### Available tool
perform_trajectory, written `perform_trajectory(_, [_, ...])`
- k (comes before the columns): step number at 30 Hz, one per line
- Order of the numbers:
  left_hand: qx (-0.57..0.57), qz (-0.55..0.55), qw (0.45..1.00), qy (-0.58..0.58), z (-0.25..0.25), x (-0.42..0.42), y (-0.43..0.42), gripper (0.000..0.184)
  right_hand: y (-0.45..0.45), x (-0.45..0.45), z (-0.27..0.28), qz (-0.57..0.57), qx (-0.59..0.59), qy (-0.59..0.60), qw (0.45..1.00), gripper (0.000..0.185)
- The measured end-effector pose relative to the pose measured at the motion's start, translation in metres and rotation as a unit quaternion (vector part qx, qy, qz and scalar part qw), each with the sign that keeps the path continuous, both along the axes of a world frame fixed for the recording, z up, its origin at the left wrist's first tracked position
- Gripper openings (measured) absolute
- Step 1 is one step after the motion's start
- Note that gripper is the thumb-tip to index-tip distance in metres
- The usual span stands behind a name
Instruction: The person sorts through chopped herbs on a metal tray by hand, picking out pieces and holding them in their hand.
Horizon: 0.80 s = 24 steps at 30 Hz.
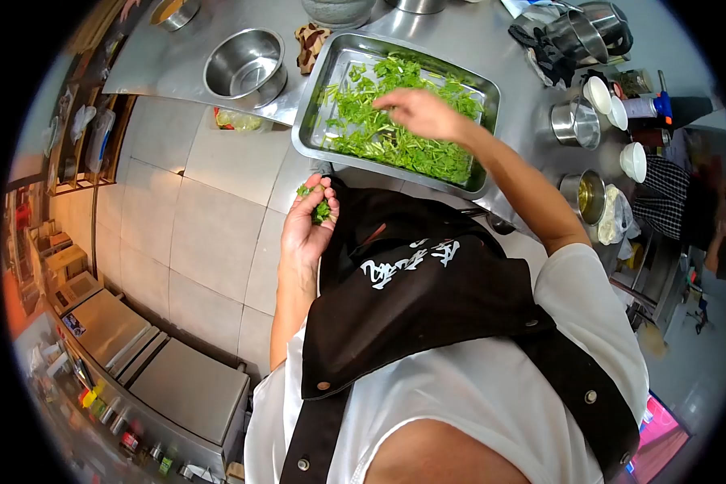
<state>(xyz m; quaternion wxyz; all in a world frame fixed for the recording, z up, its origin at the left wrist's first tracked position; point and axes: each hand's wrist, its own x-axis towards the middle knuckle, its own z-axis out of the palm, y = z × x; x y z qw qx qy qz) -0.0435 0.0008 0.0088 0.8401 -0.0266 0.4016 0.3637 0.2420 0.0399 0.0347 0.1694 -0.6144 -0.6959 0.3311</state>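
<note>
A rectangular steel tray [300,133] holds a spread layer of chopped, leafy green herbs [427,149] that look like cilantro. My right hand [423,113] is over the middle of the tray, close above the herbs. Its index finger points left, nothing shows in it, and the other fingers are partly hidden. Off the tray's near left corner, my left hand [306,222] is palm up with its fingers curled around a small bunch of the same leafy herbs [321,211].
Left of the tray, an empty steel bowl [246,68] sits at the table edge beside a patterned cloth [310,47]. To the right stand steel pots [575,123], white bowls [633,161] and a pot with yellowish contents [585,196]. Steel counter units [185,387] line the left side.
</note>
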Motion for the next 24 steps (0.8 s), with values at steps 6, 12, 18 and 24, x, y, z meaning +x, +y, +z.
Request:
perform_trajectory(6, [-0.002,0.0,1.0,-0.005,-0.003,-0.001,-0.002,0.029,0.001,0.005,0.001,0.008,-0.141,0.067,0.988,0.027])
perform_trajectory(12, [-0.011,0.002,1.0,-0.013,-0.009,-0.004,-0.004,0.028,0.011,-0.024,0.002,0.027,-0.129,0.069,0.989,0.032])
perform_trajectory(18, [-0.014,0.002,1.0,-0.007,-0.003,-0.004,-0.002,0.026,0.025,-0.006,-0.004,-0.018,-0.116,0.063,0.991,0.03])
perform_trajectory(24, [-0.019,-0.004,1.0,-0.012,-0.005,-0.004,-0.005,0.026,0.015,-0.011,-0.01,-0.067,-0.038,-0.041,0.996,0.028])
